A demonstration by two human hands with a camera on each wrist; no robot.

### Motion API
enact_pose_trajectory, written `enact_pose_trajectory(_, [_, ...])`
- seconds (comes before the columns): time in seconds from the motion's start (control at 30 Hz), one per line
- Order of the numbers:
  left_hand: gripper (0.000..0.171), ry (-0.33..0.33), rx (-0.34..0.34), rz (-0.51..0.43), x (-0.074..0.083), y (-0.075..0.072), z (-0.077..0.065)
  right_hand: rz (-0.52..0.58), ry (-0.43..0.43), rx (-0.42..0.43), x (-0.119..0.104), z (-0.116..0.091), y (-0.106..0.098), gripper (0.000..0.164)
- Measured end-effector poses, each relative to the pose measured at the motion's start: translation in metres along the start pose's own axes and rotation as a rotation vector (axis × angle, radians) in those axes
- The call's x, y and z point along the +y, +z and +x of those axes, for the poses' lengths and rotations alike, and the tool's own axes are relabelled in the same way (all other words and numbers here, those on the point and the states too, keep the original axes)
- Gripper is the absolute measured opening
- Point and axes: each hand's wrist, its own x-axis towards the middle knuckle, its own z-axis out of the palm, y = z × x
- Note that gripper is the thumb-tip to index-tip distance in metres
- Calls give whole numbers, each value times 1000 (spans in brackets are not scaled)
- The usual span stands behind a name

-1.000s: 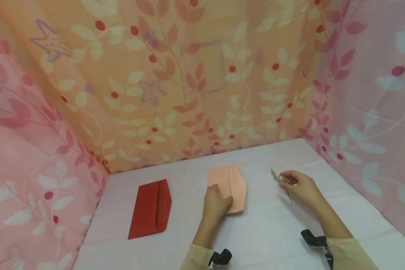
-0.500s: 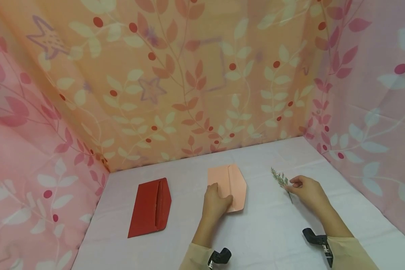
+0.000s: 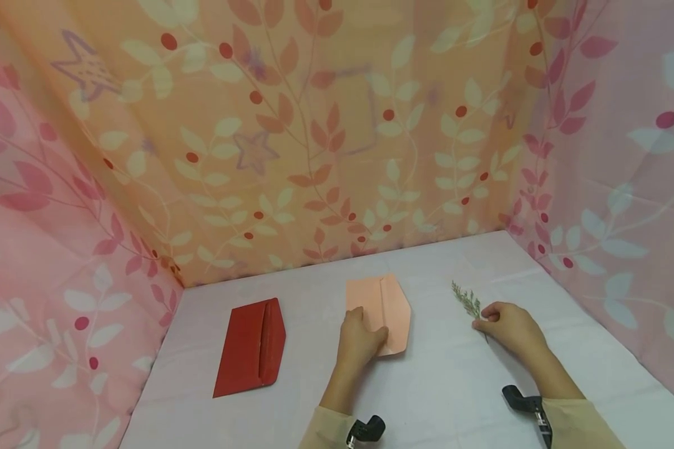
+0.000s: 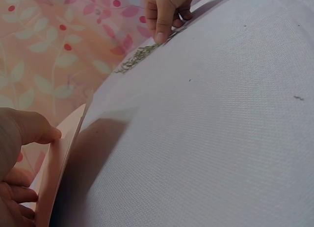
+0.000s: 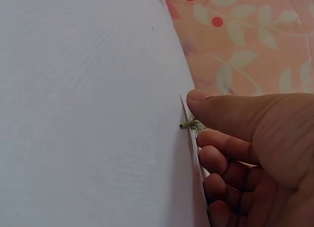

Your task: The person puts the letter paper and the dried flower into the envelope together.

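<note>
In the head view a peach envelope (image 3: 394,315) with its flap unfolded to the right is near the middle of the white table. My left hand (image 3: 359,340) grips its near left part, thumb beside the flap line. The left wrist view shows the envelope (image 4: 60,163) almost edge-on over a dark shadow, with the thumb on it and the other fingers bent. To the right, my right hand (image 3: 513,327) pinches a green sprig (image 3: 468,302) by its stem between thumb and forefinger. Its leafy end points to the far left. In the right wrist view, the stem's cut end (image 5: 185,125) shows below the thumb.
A red envelope (image 3: 244,349), flap also to the right, lies left of the peach one. The table (image 3: 427,399) has a white cloth and meets patterned curtains (image 3: 314,156) at the back and both sides. Black devices (image 3: 367,429) sit at both wrists.
My right hand has slid down the sprig toward its stem end, moving slightly right and nearer, so more of the leafy part shows. The left hand and both envelopes stay in place.
</note>
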Motion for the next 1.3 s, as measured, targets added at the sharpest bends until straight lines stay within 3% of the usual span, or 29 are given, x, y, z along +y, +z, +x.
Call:
enact_pose_trajectory(0.37, [74, -16, -1, 0, 0, 2, -3, -34, -24, 25, 3, -1, 5, 29])
enact_pose_trajectory(0.83, [71, -2, 7, 10, 6, 0, -6, -101, 65, 49, -1, -8, -1, 33])
enact_pose_trajectory(1.3, [73, 4, 3, 26, 4, 1, -3, -77, 43, 34, -4, -5, -6, 21])
